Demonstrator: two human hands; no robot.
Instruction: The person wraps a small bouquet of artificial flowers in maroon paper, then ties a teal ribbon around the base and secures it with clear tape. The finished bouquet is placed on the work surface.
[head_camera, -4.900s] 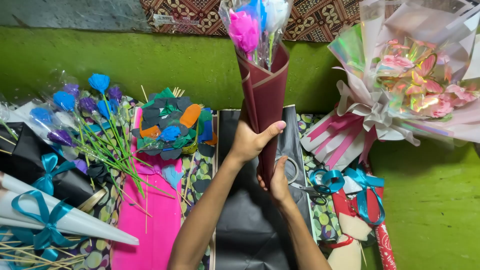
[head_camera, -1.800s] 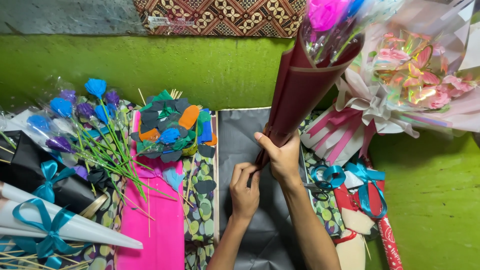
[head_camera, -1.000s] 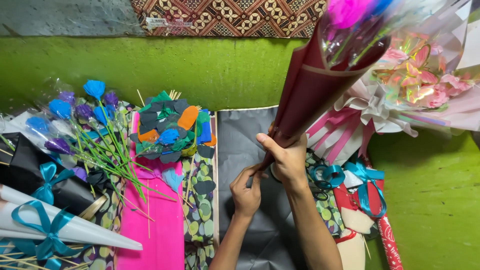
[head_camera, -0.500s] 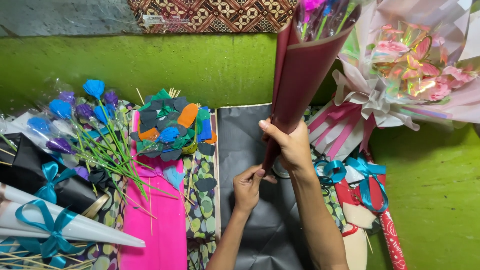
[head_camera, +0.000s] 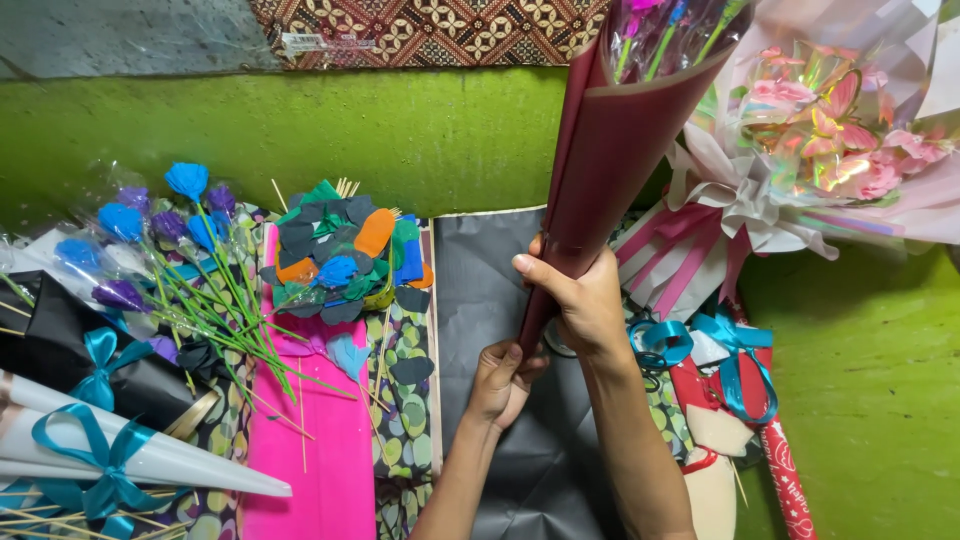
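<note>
My right hand (head_camera: 578, 297) grips the narrow lower part of a dark red paper cone (head_camera: 612, 150) that stands nearly upright, leaning slightly right. Green stems and a pink flower wrapped in clear film (head_camera: 668, 25) poke out of its open top. My left hand (head_camera: 500, 380) pinches the pointed bottom tip of the same cone from below. Both hands hover over a black paper sheet (head_camera: 480, 270) spread on the green floor.
Blue and purple paper flowers with green stems (head_camera: 170, 250) lie at left beside a pile of paper leaves (head_camera: 345, 255) and a pink sheet (head_camera: 315, 450). A finished pink bouquet (head_camera: 820, 140) lies at right, teal ribbons (head_camera: 700, 345) below it. White and black cones with teal bows (head_camera: 100, 440) sit bottom left.
The cone has swung from tilted far right toward upright. My left hand moved from its upper side down to its tip, and my right hand holds it just above.
</note>
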